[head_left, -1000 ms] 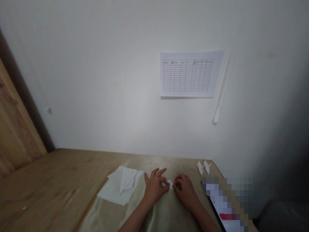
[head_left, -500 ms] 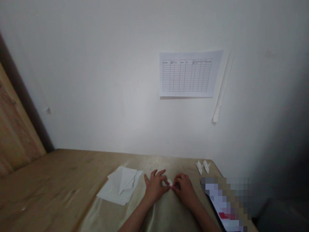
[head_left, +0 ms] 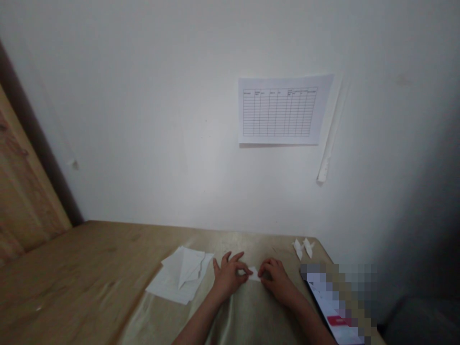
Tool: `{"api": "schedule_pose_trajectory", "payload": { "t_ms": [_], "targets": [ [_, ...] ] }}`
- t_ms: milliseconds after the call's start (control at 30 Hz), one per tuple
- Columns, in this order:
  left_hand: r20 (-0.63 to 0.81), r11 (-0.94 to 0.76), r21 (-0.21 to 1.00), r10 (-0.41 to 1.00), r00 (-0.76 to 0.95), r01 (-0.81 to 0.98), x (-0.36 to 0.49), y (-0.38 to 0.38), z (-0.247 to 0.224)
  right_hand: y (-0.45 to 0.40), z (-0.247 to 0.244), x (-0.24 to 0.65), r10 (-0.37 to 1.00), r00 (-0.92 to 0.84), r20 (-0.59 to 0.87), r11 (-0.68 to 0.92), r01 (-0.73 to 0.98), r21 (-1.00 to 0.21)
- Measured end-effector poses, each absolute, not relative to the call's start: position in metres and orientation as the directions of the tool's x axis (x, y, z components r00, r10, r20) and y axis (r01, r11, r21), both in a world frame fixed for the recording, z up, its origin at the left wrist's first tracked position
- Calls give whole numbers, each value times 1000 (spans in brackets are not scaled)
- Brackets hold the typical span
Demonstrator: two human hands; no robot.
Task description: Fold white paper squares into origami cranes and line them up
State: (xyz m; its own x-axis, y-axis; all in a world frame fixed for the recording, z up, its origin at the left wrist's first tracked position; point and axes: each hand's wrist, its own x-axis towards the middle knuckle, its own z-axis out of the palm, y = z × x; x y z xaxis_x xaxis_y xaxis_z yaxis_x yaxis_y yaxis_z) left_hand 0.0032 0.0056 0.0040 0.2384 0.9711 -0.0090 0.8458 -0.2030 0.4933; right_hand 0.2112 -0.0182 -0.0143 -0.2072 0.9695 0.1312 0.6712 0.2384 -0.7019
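the left hand (head_left: 229,279) and right hand (head_left: 276,279) are a little apart over the table (head_left: 108,268), the slip (head_left: 254,274) between them. each has thumb and forefinger at one side of the slip; whether either pinches it tight, i cannot tell. the left hand's other fingers are raised and spread. left of the hands lie the sheets (head_left: 172,282). two folded papers (head_left: 298,249) sit near the table's far right corner, beyond a partly blurred screen (head_left: 328,304). a printed chart (head_left: 278,112) hangs on the wall (head_left: 143,120).
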Motion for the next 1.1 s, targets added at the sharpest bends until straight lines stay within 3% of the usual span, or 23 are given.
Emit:
{"api": "schedule_pose_trajectory", "payload": {
  "t_ms": [700, 1100],
  "targets": [
    [28, -228, 481, 969, 245, 846, 2, -1, 8, -16, -31, 223, 939, -256, 231, 342, 615, -710],
    [80, -258, 498, 964, 252, 828, 4, -1, 8, -27, -14, 213, 965, -186, 182, 260, 668, -697]
  ]
}}
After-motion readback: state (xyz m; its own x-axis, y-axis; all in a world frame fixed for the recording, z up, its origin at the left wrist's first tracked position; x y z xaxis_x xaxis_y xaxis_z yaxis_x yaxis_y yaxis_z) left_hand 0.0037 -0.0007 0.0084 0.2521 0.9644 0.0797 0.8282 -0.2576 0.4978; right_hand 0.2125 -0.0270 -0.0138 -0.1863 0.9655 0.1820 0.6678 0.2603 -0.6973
